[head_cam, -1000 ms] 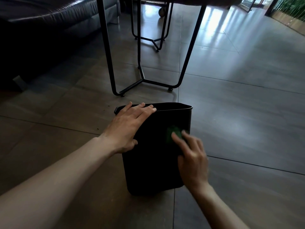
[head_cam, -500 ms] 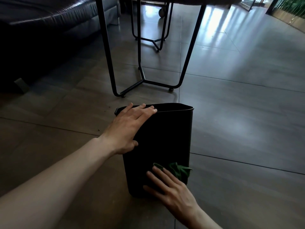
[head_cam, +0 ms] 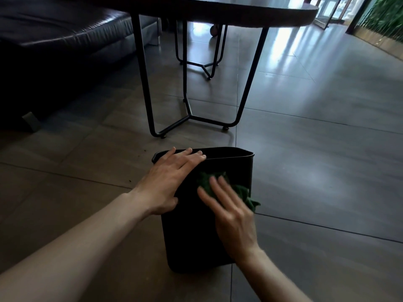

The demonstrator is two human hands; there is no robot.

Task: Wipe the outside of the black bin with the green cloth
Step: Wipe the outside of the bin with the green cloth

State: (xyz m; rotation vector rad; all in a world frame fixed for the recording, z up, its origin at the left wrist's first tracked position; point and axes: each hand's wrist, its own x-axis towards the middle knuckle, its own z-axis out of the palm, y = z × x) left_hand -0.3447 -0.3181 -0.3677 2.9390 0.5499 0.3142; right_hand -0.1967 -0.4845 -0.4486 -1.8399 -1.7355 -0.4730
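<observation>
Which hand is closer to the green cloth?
The right hand: it presses flat on the green cloth against the black bin. The left hand rests beside the cloth, on the bin's rim.

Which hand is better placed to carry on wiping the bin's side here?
The right hand: it presses the green cloth flat against the black bin's near side. The left hand is laid over the bin's top corner, steadying it.

The bin (head_cam: pixel 196 232) is showing plain black, the cloth (head_cam: pixel 241 192) against it dark green; the floor tiles (head_cam: pixel 316 171) are looking grey-brown, the sofa (head_cam: pixel 65 33) glossy black
</observation>
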